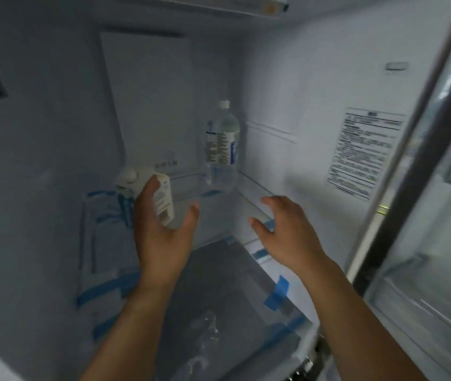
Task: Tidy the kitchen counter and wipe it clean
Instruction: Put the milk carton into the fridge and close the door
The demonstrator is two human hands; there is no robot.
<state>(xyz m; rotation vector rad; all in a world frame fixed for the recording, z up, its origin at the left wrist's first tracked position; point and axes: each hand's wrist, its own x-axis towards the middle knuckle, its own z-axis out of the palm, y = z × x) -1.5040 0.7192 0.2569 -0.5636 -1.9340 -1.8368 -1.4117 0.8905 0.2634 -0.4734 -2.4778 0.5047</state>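
I look into an open fridge. A small white carton with a round white cap sits tilted at the back of the glass shelf. My left hand is around it, fingers on its left side and thumb spread to the right, in a loose hold. A clear plastic water bottle with a white cap stands upright in the back right corner. My right hand hovers open over the shelf's right side, below the bottle, touching nothing.
Blue tape strips hold the shelf and a wrapped panel on the left. A printed label is stuck on the right inner wall. The open fridge door with its bins stands at the right.
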